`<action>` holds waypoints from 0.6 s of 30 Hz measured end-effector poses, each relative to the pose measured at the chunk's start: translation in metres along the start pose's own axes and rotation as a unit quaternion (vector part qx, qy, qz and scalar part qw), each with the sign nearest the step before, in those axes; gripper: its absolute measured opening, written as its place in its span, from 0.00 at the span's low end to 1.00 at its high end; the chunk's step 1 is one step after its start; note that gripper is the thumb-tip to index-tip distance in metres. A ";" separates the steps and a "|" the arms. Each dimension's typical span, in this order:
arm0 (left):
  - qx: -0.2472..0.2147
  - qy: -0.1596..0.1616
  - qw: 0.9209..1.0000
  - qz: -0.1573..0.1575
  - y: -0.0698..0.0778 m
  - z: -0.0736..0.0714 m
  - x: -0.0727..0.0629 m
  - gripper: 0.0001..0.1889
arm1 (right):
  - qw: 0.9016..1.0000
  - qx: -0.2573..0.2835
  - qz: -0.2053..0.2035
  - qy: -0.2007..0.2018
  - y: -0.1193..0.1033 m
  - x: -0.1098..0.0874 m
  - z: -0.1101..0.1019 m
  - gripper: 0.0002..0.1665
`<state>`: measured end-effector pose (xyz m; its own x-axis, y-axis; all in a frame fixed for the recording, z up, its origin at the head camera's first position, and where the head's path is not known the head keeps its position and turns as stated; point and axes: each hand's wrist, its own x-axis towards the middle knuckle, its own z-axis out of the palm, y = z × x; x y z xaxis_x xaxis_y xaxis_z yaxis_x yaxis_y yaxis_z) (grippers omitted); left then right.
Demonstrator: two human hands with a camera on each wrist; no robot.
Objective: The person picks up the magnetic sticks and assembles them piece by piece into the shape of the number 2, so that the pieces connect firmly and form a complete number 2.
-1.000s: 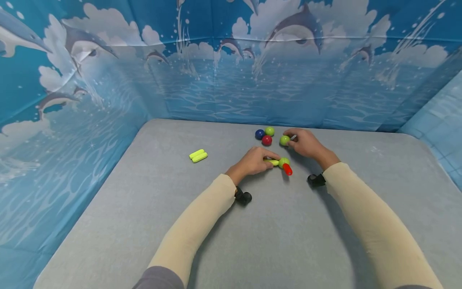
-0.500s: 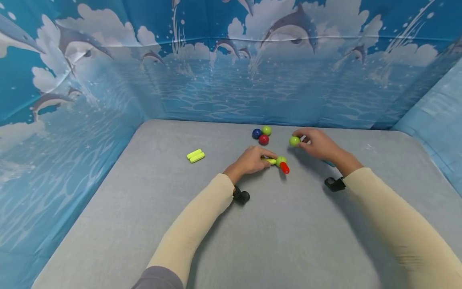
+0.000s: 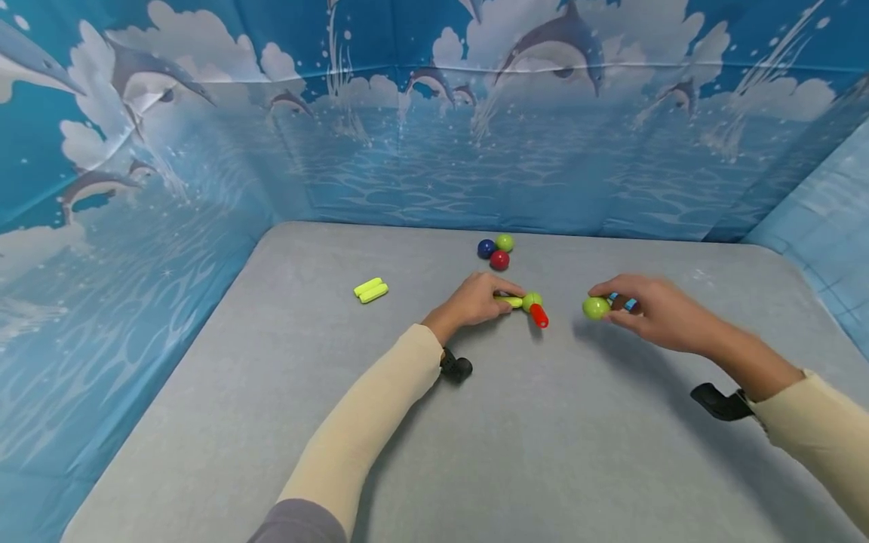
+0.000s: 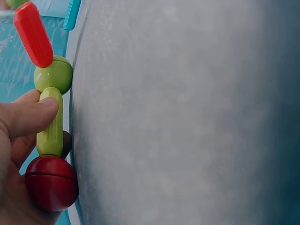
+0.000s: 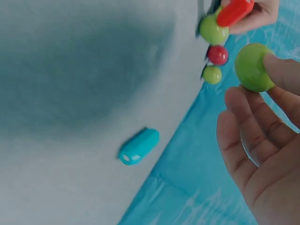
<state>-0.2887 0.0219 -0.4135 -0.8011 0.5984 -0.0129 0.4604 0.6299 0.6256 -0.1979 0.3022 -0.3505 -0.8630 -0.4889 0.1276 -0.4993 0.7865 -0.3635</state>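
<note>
My left hand (image 3: 475, 300) grips a joined toy piece near the middle of the table, with the thumb on its yellow-green rod (image 4: 49, 126). A red ball (image 4: 51, 183) sits at the rod's palm end and a green ball (image 4: 54, 75) at the other. From that green ball a red rod (image 4: 33, 35) sticks out. To the right, my right hand (image 3: 665, 313) pinches a loose green ball (image 5: 253, 68) between thumb and fingertips, above the table. A blue rod (image 5: 139, 146) lies on the table, partly visible behind the right fingers in the head view.
Behind the hands, a blue ball (image 3: 486, 249), a green ball (image 3: 505, 242) and a red ball (image 3: 499, 260) lie clustered. Two yellow-green rods (image 3: 371, 289) lie side by side on the left. A dolphin-print curtain (image 3: 421, 166) borders the grey table (image 3: 271, 392).
My right hand has carried its green ball rightward and nearer to me, away from the ball cluster. The left hand has stayed in place with its toy piece.
</note>
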 end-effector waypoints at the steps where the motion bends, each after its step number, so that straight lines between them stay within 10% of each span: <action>1: 0.000 0.000 1.000 0.000 0.001 0.000 0.000 0.17 | 1.000 -0.002 -0.003 0.005 -0.001 -0.005 0.002 0.23; 18: 0.002 -0.002 1.000 -0.007 0.002 0.001 -0.001 0.18 | 0.997 0.073 -0.033 -0.008 -0.029 -0.020 0.029 0.23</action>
<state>-0.2871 0.0231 -0.4127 -0.8061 0.5912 -0.0258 0.4497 0.6404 0.6227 -0.1638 0.2778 -0.3693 -0.8270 -0.5442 0.1410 -0.5370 0.6903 -0.4849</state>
